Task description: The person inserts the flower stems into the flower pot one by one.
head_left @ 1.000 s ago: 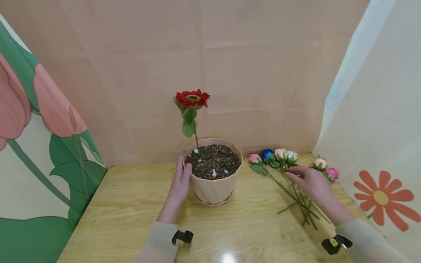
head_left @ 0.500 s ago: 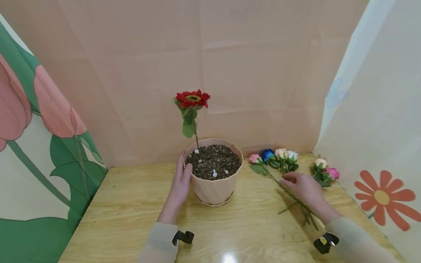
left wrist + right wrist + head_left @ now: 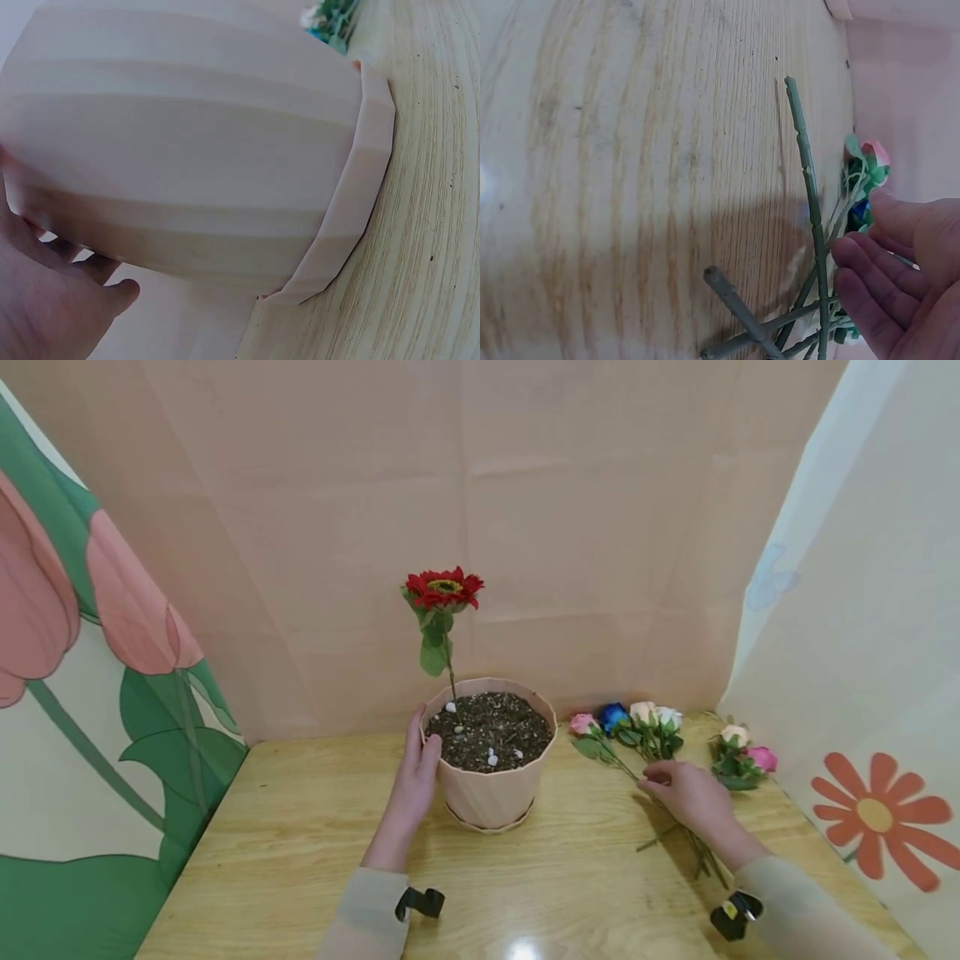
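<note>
A pink flowerpot [image 3: 491, 793] full of dark soil stands on the table, with a red flower [image 3: 445, 589] upright in it. My left hand [image 3: 412, 777] holds the pot's left side near the rim; in the left wrist view its fingers [image 3: 97, 266] reach round behind the pot wall. On the right, my right hand [image 3: 693, 802] pinches the stem of a pink rose [image 3: 583, 724] with thumb and forefinger. The fingertip contact is partly hidden. Below that hand, several green stems [image 3: 810, 180] lie crossed on the wood.
A blue rose [image 3: 613, 717], a peach rose [image 3: 642, 712] and a white rose [image 3: 669, 718] lie near the back wall. Further right are another peach rose [image 3: 735, 734] and a magenta rose [image 3: 762, 758]. Printed cloth walls bound the wooden table [image 3: 300, 827].
My right hand has come down and left from the bunch's upper part to the pink rose's stem. My left hand stays on the flowerpot. The view has shifted slightly.
</note>
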`<state>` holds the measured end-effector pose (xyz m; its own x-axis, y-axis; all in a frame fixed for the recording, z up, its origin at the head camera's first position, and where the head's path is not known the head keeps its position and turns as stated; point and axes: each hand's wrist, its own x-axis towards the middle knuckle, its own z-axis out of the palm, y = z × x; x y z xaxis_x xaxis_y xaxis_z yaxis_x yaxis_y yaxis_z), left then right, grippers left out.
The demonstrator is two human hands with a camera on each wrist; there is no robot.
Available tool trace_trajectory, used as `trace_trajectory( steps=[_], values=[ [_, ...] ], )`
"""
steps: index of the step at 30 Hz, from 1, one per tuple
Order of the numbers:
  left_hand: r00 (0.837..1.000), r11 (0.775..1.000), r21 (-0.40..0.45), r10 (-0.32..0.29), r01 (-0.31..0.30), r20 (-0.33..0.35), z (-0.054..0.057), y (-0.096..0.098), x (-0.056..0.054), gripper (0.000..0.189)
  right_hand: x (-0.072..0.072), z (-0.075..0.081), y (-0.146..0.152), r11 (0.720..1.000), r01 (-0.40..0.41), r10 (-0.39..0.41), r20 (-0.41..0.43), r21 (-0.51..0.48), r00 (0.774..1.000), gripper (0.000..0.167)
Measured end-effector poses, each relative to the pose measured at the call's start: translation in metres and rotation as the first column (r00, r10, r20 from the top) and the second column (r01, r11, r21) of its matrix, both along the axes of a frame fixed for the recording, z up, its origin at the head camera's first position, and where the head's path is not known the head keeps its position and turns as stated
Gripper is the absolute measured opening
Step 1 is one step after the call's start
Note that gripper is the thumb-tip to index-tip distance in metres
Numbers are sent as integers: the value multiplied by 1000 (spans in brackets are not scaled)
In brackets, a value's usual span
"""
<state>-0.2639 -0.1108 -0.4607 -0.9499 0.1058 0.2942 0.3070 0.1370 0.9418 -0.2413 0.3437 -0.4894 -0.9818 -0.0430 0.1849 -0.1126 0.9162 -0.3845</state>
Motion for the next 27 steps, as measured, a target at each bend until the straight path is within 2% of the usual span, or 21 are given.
trace_trajectory(
  steps=[21, 27],
  values=[
    [1000, 1000, 2, 0, 0, -6, -1, 1, 1, 63, -9, -11, 5, 1000, 0, 0, 46, 6, 999, 33],
    [1000, 1000, 1, -4, 4, -4, -1, 1, 0, 62, -9, -10, 2, 1000, 9, -10, 77, 18, 997, 31]
  ],
)
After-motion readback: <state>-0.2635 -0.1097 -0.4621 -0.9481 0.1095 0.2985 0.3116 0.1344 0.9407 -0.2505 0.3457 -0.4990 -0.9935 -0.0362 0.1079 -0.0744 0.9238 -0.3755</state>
